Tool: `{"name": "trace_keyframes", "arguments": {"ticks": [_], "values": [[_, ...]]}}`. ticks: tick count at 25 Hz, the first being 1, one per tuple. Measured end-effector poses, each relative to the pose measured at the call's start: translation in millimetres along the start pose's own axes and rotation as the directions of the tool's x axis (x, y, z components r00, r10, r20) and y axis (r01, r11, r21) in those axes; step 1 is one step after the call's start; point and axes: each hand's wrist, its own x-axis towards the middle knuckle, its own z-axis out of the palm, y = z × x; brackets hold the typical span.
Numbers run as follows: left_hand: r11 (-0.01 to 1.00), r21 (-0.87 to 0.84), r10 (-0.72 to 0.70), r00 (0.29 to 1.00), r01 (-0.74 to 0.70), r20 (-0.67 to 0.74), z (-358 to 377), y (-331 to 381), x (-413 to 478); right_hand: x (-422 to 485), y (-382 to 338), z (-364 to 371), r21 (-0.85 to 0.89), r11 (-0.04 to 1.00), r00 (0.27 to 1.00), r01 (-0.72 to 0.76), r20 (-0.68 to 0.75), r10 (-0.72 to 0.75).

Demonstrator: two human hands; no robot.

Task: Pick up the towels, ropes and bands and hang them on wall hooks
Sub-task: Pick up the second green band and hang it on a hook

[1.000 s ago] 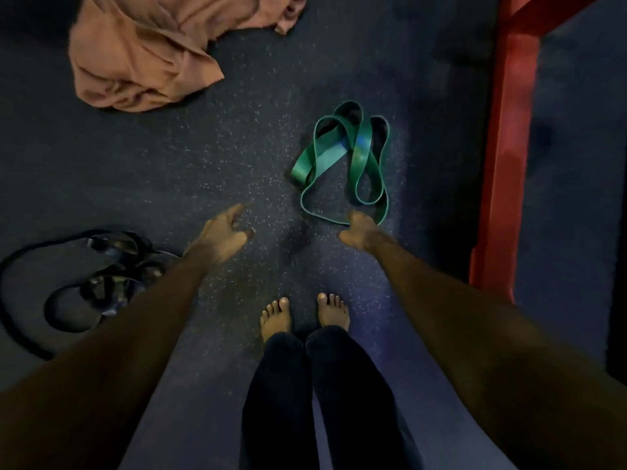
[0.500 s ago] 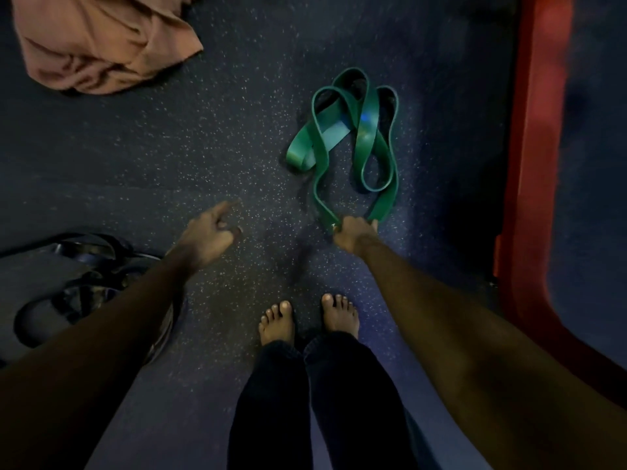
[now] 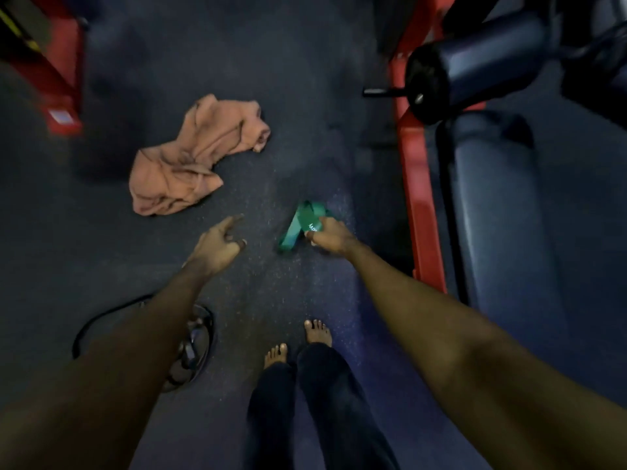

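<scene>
My right hand (image 3: 330, 234) grips a green resistance band (image 3: 300, 222), which hangs bunched from my fingers just above the dark speckled floor. My left hand (image 3: 217, 244) hovers to the left of it, fingers loosely spread and holding nothing. A crumpled peach towel (image 3: 190, 157) lies on the floor beyond my left hand. A black rope or strap with shiny handles (image 3: 193, 344) lies on the floor under my left forearm, partly hidden by the arm.
A red machine frame (image 3: 419, 184) with a dark padded bench (image 3: 502, 212) and a black roller pad (image 3: 475, 66) stands on the right. Another red frame (image 3: 57, 79) is at the far left. My bare feet (image 3: 298, 344) stand on the floor below the hands.
My right hand closed on the green band's near end and lifted it, so the band bunched up. The view rose and tilted forward, bringing the towel and machines into sight.
</scene>
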Motion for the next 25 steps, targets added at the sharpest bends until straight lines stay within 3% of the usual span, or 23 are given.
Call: {"name": "trace_keyframes", "arguments": {"ticks": [5, 11, 15, 22, 25], "values": [[0.979, 0.056, 0.198, 0.98, -0.198, -0.01, -66, 77, -73, -118, -47, -73, 0.085, 0.996, 0.996, 0.007, -0.085, 0.0], [0.919, 0.177, 0.352, 0.935, -0.353, 0.038, -92, 127, -186, -281, -26, -97, 0.247, 0.967, 0.978, 0.065, -0.208, -0.012], [0.871, 0.209, 0.449, 0.893, -0.445, 0.029, -83, 149, -255, -379, -12, -103, 0.414, 0.889, 0.954, 0.194, -0.29, -0.073], [0.704, 0.433, 0.587, 0.804, -0.563, 0.091, -43, 181, -375, -532, 44, -96, 0.464, 0.836, 0.918, 0.292, -0.381, -0.11], [0.708, 0.356, 0.6, 0.785, -0.611, 0.154, -21, 208, -419, -599, 68, -91, 0.462, 0.84, 0.894, 0.284, -0.443, -0.059]]}}
